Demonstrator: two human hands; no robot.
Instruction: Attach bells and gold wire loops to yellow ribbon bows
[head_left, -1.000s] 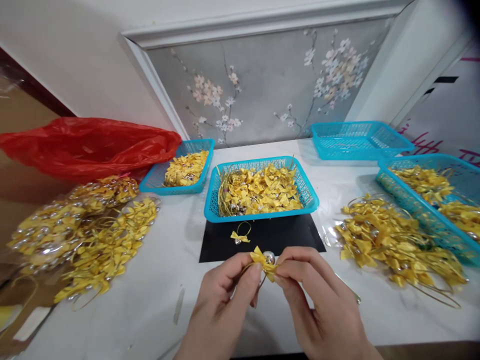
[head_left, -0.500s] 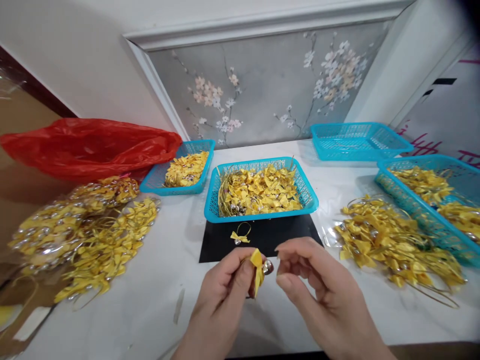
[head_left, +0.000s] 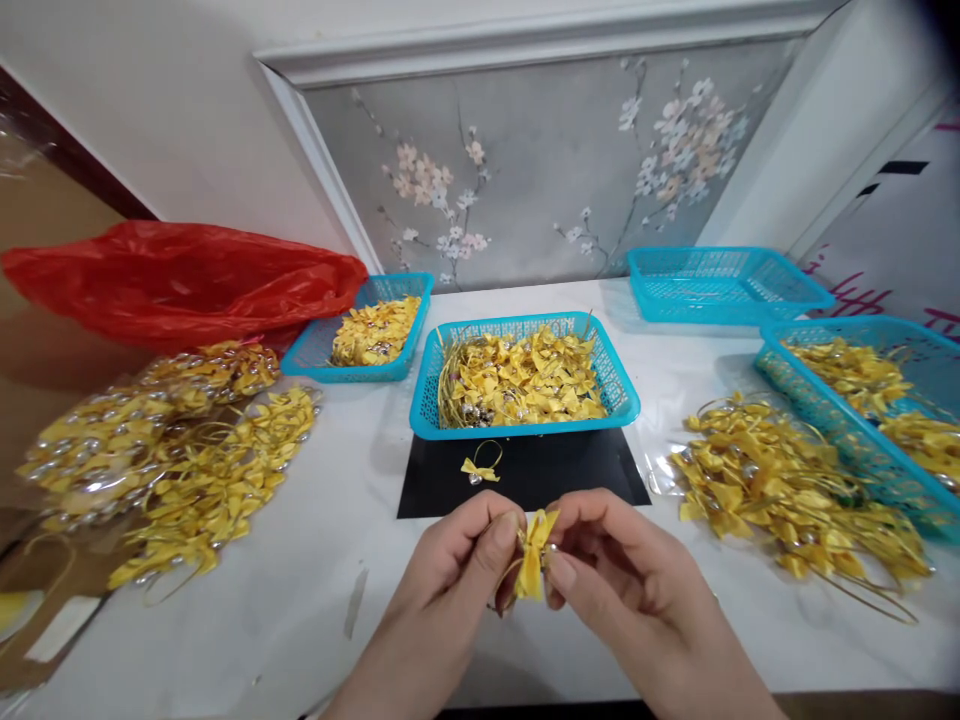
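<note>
**A:** What's being handled right now?

**B:** A small yellow ribbon bow (head_left: 532,560), held above the near edge of the white counter (head_left: 315,560). The left hand (head_left: 457,570) pinches it from the left, the right hand (head_left: 622,580) from the right, so the fingers of both are closed on it. A tiny silvery bead shows just beside the knot, and a thin gold cord loop hangs below.

**A:** How would you handle it well?

**B:** My judgement: grip by the knot, not the loops. Satin ribbon is slick and creases easily, so light fingertip pressure should keep the loops puffed. Keep the cord clear of the fingers so it doesn't tangle.

**A:** And around it?

**B:** A finished bow with cord (head_left: 480,467) lies on a matte black sheet (head_left: 570,475), just beyond the hands. Behind that sits a turquoise plastic mesh basket (head_left: 525,428) heaped with the same bows. Loose glossy piles (head_left: 787,490) lie to the right and on clear film at left (head_left: 150,450). A crinkled red plastic bag (head_left: 180,280) rests far left.
</note>
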